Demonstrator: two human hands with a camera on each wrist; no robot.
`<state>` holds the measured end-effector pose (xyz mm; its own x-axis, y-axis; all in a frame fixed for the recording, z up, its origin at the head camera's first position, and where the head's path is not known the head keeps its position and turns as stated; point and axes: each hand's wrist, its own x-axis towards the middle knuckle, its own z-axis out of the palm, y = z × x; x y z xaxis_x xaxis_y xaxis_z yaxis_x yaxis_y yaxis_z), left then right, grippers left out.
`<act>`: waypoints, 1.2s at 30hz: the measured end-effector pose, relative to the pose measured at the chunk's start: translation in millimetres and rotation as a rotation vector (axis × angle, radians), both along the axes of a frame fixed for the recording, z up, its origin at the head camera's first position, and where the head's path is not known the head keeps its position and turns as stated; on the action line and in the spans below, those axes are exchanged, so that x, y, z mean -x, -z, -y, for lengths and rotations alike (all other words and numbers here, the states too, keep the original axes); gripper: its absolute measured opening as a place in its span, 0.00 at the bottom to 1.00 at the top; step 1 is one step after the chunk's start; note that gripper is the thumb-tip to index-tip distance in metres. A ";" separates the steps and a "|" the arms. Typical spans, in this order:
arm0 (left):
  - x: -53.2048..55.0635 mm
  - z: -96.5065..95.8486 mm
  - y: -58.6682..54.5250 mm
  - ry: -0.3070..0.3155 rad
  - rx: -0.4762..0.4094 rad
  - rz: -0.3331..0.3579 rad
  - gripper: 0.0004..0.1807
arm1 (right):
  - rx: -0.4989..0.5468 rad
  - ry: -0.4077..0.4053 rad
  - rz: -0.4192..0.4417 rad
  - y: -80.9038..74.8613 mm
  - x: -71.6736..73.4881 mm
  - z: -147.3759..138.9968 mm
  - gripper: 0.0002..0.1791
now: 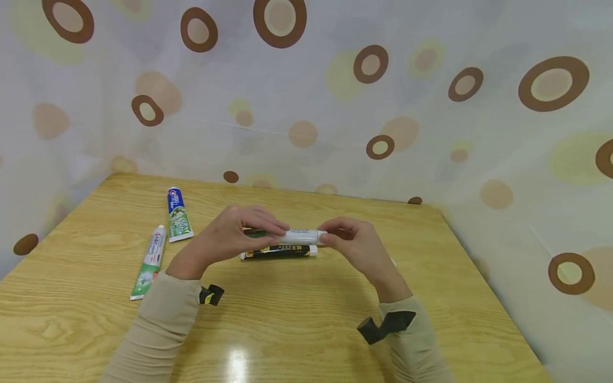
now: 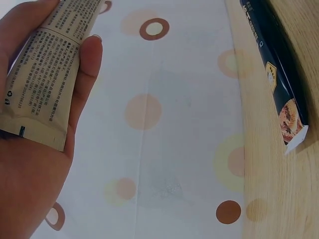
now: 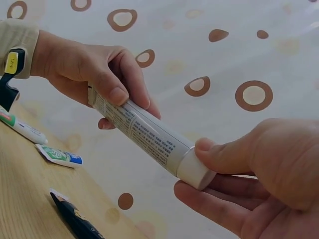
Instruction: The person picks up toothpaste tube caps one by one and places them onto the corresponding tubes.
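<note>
As the left hand (image 1: 239,230) gripped a white tube (image 1: 299,238), fingers curled round its body, the right hand (image 1: 360,243) pinched its cap (image 3: 194,169), the tube aloft above the table (image 1: 287,319) toward the far edge, a black tube (image 1: 282,252) lying below.

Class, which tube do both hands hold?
The pale tube: the left hand grips its body, the right hand its white cap. Other visible tubes lie on the table.

The left hand (image 1: 234,234) and right hand (image 1: 351,242) face each other, close but apart, each pinching between thumb and fingers. The left forearm (image 1: 160,314) and right forearm (image 1: 419,346), both sleeved, reach forward, angling inward.
</note>
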<state>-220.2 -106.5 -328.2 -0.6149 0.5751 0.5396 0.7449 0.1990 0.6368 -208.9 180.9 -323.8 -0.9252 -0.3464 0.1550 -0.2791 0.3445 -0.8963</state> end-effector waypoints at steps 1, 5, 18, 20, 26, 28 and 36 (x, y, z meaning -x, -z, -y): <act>-0.2 -0.1 -0.1 0.000 0.003 -0.007 0.11 | 0.004 0.011 0.000 -0.6 -0.1 1.0 0.11; -0.8 -1.0 -0.7 0.004 0.016 -0.037 0.12 | 0.003 0.043 0.002 -1.0 -0.1 3.8 0.10; -3.4 -0.3 -1.4 0.027 0.086 0.068 0.15 | -0.002 0.021 0.069 2.5 5.3 -1.0 0.10; -3.8 0.2 -1.7 0.028 0.105 0.096 0.17 | -0.009 0.012 0.071 3.5 6.2 -2.4 0.10; -3.1 1.1 0.4 0.036 0.159 0.168 0.18 | -0.021 -0.029 0.100 7.4 8.7 -5.9 0.11; -2.5 0.7 1.4 0.042 0.182 0.193 0.17 | -0.022 -0.048 0.111 9.0 10.1 -7.0 0.11; -1.5 -3.7 4.3 0.046 0.267 0.228 0.17 | -0.073 -0.090 0.156 14.6 12.6 -8.4 0.11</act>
